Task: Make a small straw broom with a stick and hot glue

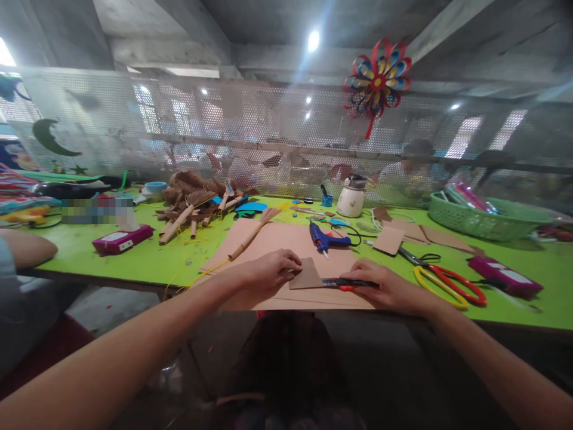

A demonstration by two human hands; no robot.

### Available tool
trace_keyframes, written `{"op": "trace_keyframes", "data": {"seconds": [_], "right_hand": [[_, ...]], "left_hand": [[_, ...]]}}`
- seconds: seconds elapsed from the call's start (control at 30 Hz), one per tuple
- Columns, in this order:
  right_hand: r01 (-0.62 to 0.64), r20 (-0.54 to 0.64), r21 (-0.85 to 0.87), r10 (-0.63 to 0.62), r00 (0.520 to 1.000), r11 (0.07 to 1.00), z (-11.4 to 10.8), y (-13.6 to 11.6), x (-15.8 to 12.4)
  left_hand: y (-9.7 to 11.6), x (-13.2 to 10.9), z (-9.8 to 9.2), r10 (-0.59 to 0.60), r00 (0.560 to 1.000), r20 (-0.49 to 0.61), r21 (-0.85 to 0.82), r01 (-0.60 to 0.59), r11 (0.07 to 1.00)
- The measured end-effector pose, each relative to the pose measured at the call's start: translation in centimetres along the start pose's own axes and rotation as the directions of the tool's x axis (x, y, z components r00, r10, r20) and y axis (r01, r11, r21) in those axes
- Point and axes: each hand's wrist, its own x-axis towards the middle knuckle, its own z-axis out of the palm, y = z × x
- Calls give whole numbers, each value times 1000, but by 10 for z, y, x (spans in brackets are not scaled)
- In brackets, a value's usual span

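Observation:
A small brown cardboard piece (307,275) lies on a large cardboard sheet (290,230) at the table's front edge. At its left edge is my left hand (273,270), fingers curled together; whether they pinch the piece is too small to tell. My right hand (380,285) is closed on a black and red utility knife (347,283), whose front end points left and meets the right side of the small piece. Just beyond, a blue glue gun (329,240) rests on the sheet. One rolled paper tube (250,236) lies across the sheet's left part.
Scissors (447,285) with yellow and red handles and a purple box (505,276) lie right. A green basket (492,218), white jug (351,197) and brown paper pile (190,200) stand behind. Left are another purple box (122,239) and a person's arm (31,248).

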Motion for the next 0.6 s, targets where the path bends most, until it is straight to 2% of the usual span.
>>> {"op": "trace_keyframes", "data": {"seconds": [0.37, 0.6], "right_hand": [[-134, 59, 57, 131, 990, 989, -5, -12, -29], [-105, 68, 28, 103, 992, 994, -3, -15, -10]], "left_hand": [[9, 2, -6, -27, 999, 30, 19, 27, 999], [5, 1, -5, 2, 1000, 9, -30, -2, 1000]]}}
